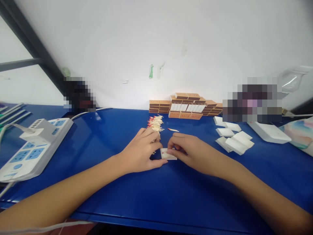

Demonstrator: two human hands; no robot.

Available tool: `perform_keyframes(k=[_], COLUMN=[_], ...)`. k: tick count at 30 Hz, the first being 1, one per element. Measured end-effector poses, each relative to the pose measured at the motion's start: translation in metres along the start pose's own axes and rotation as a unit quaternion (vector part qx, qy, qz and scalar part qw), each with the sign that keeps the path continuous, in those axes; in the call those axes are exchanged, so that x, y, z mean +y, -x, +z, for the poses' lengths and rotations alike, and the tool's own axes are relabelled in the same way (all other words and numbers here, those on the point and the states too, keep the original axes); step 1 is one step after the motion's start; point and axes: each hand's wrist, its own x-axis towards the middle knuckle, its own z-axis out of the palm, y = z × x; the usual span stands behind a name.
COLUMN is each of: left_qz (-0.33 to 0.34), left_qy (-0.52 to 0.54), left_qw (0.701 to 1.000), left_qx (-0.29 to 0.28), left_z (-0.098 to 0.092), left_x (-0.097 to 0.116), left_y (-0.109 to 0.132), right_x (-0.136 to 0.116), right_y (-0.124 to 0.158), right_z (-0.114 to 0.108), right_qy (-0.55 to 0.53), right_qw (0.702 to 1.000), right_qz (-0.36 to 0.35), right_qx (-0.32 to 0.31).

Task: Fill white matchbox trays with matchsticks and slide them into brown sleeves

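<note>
Centrally, on a glossy blue tabletop [146, 202], sits a small white open cardboard tray [165, 154], with a touch of red and a pale strip showing inside it. The person's left hand [143, 148] reaches in from 9 o'clock: its thumb touches the tray's near edge while its other fingers bend over a heap of pale wooden matchsticks with red heads [156, 122]. Whether those fingers grip anything cannot be told. The right hand [193, 148] comes from 3 o'clock, thumb and fingertips drawn together over the tray; they hide whatever may be pinched between them.

Taking the tray as the centre of the dial, the matchstick heap lies at 11 o'clock, partly under the left hand, and a few loose matches [173, 130] lie apart near 12 o'clock. At 1 o'clock, against a plain white wall [110, 49], stands a stepped stack of orange-brown cardboard matchboxes [187, 106], one row showing white faces. Between 2 and 3 o'clock is a scattered, partly overlapping group of small white box-shaped pieces [234, 143], with a larger flat white box [270, 132] beyond them. At 9 o'clock rests a white power strip with blue sockets [36, 153], bearing a plugged-in white adapter [40, 130].
</note>
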Motion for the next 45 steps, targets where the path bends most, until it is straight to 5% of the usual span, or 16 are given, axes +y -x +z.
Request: perform_keyframes(k=[4, 10, 15, 23, 31, 41, 45], left_qz=[-0.003, -0.001, 0.002, -0.002, -0.002, 0.004, 0.006], left_qy=[0.004, 0.006, 0.001, -0.008, -0.008, -0.020, -0.016], left_qw=[1.000, 1.000, 1.000, 1.000, 1.000, 1.000, 1.000], left_qx=[-0.002, -0.004, -0.010, -0.005, -0.003, -0.007, -0.010], left_z=[0.000, 0.001, 0.001, 0.001, -0.001, 0.000, 0.000], left_x=[0.000, 0.000, 0.000, -0.001, 0.000, -0.001, -0.001], left_y=[-0.001, 0.002, 0.002, 0.002, 0.001, 0.001, 0.001], right_x=[0.006, 0.059, 0.085, 0.056, 0.071, 0.070, 0.075], right_y=[-0.003, -0.024, -0.043, -0.024, -0.026, -0.042, -0.048], right_z=[-0.002, 0.002, 0.013, 0.001, -0.007, 0.011, 0.010], right_qy=[-0.023, 0.020, 0.034, 0.032, 0.030, 0.101, 0.109], right_qw=[1.000, 0.979, 0.987, 0.990, 0.999, 0.984, 0.985], right_qz=[-0.009, 0.038, 0.021, -0.012, 0.013, 0.010, 0.033], right_qx=[0.015, 0.200, 0.158, 0.136, 0.041, 0.147, 0.130])
